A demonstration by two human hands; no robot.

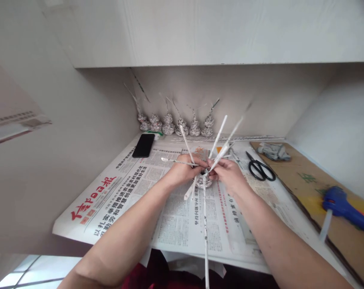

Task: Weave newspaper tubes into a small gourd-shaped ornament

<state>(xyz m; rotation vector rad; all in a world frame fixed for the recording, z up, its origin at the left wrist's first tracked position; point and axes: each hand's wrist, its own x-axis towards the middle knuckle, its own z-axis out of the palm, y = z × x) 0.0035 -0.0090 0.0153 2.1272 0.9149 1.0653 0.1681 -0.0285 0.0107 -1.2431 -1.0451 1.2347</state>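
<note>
A small round body woven from rolled newspaper [203, 181] sits on the newspaper sheet, with several thin paper sticks radiating from its top. One long paper stick [205, 224] runs toward me past the table's front edge. My left hand [188, 165] is closed at the left of the weave, its fingers pinching at the base of the sticks. From the right, my right hand [225, 170] pinches a white paper stick [222, 152] that rises up and to the right, its far end blurred. Fingers hide part of the weave's top.
Several woven gourd shapes [168, 125] line the back wall. A black phone [143, 145] lies at left on the newspaper [124, 200]. Scissors [260, 169] lie right of my hands, beside cardboard [302, 184] bearing a crumpled cloth [274, 151] and a blue glue gun [338, 204]. A shelf [215, 36] overhangs.
</note>
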